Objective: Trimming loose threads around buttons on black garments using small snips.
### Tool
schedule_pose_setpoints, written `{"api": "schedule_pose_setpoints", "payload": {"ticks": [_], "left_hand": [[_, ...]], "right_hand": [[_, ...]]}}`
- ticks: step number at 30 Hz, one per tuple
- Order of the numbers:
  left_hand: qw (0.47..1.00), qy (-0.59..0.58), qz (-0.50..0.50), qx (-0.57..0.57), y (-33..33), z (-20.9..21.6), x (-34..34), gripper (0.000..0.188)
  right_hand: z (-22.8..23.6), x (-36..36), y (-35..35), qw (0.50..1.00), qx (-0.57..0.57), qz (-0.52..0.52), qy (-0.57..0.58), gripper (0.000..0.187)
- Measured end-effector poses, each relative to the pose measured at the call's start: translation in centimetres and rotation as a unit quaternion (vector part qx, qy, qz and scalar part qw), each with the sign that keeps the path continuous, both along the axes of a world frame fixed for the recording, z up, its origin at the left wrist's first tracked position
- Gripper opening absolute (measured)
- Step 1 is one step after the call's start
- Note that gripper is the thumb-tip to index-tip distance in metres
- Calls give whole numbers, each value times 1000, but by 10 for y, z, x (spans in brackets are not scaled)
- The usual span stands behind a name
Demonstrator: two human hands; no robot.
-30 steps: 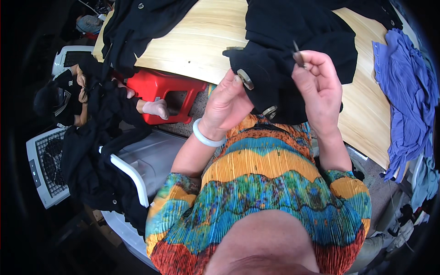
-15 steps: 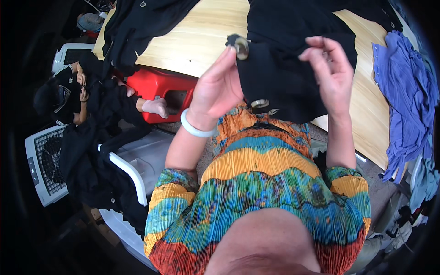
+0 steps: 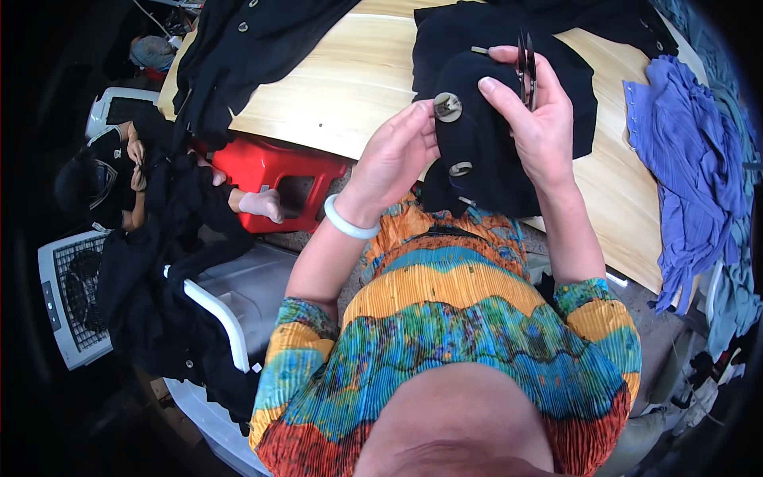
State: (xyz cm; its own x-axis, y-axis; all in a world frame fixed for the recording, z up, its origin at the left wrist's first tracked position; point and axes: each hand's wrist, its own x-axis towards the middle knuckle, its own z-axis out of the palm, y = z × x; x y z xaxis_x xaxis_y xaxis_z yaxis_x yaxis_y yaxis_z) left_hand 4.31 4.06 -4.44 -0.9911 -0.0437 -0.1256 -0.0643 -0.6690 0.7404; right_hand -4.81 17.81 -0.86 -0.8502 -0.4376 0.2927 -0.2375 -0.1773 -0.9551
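A person in a pleated, multicoloured top [image 3: 445,338] holds a black garment [image 3: 477,131] between two bare hands at a pale wooden table [image 3: 342,79]. The left grip [image 3: 397,155], a white bangle [image 3: 351,221] on its wrist, pinches the garment's edge, fingertips against a large round button [image 3: 447,107]. A second button [image 3: 460,168] sits just below and to the right of that grip, on the same dark cloth.

The right grip [image 3: 534,111] is closed around small dark snips [image 3: 526,67], blades pointing away from the wearer, its thumb extended over the garment. The cloth spreads across the table's near edge, filling the space between both grips and running beyond the right one.

Well to the right of the right grip, a purple pleated garment [image 3: 691,159] hangs over the table's edge. Beyond the left grip and to its left lies more black clothing [image 3: 230,63]; nearer, on that side, stands a red stool [image 3: 254,163], with a seated co-worker [image 3: 111,175] farther left, dark fabric across the lap.
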Motion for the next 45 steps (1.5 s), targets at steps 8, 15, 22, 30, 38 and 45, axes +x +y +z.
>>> {"api": "schedule_pose_setpoints", "payload": {"ticks": [8,15,22,30,38,45], "left_hand": [[993,-30,8,111,2,10,7,22],[994,-23,39,95,11,11,9,9],[998,-15,67,-9,14,0,6,4],[997,-8,48,63,7,-10,10,12],[994,-38,46,87,8,-4,12,16],[998,-41,30,28,8,-10,17,21]], "right_hand": [[-15,-7,-1,999,42,3,28,31],[-12,12,24,985,118,-29,120,33],[-24,13,15,962,136,-9,237,18],[-21,9,18,988,115,84,67,4],[-18,7,23,987,130,52,-73,9],[-28,12,16,986,122,78,86,12]]}}
